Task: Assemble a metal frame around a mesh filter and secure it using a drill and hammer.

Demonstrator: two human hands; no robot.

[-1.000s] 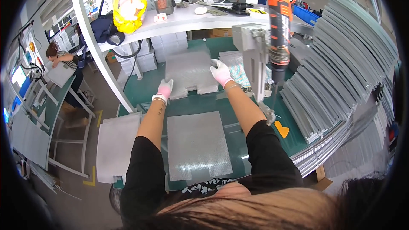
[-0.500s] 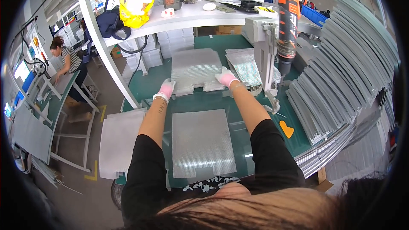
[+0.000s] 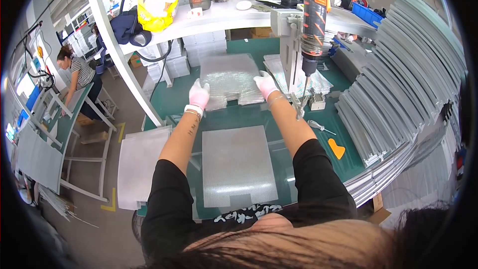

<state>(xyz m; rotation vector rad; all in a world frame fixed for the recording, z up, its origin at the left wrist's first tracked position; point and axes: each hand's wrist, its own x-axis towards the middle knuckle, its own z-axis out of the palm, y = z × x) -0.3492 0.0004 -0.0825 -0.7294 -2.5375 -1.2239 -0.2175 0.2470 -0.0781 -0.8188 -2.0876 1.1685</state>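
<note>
In front of me on the green table lies a stack of thin, silvery, translucent sheets (image 3: 231, 77) with a notch in its near edge. My left hand (image 3: 199, 94), in a white and pink glove, is closed against the left edge of the stack. The right hand (image 3: 265, 84), gloved alike, grips the right edge near its front corner. Closer to me, a single grey mesh-like sheet (image 3: 239, 164) lies flat, touched by neither hand. Some fingertips are hidden at the stack's edges.
An orange and black power screwdriver (image 3: 314, 25) hangs beside a metal stand (image 3: 290, 45). A small screwdriver (image 3: 321, 127) and a yellow scraper (image 3: 336, 148) lie to the right. Tall stacked grey panels (image 3: 398, 79) line the right side. Pale sheets (image 3: 142, 169) lie at left. A co-worker (image 3: 77, 77) stands beyond.
My left hand has shifted slightly farther away and right along the stack's edge. The right hand has barely moved. The hanging power screwdriver and the stand appear farther left, uncovering the small screwdriver.
</note>
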